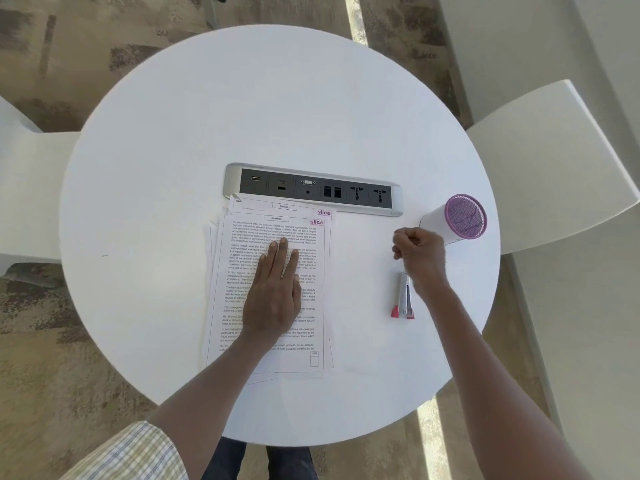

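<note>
A stack of printed pages [311,306] headed "MINUTES" with a purple "slice" logo lies on the round white table [173,168]. My left hand [277,289] rests flat on the top page, fingers straight. Over bare table to the right of the pages is my right hand [420,252], its fingers curled into a fist; nothing shows in it. A silver stapler with red ends [404,296] lies just below that fist, partly under my wrist. A pen cup [457,218] with a purple mesh rim stands just beyond the fist.
A silver and black socket strip [313,188] is set into the table's middle, just behind the pages. White chairs stand at the left [31,188] and right [554,161] of the table. Patterned carpet lies around it.
</note>
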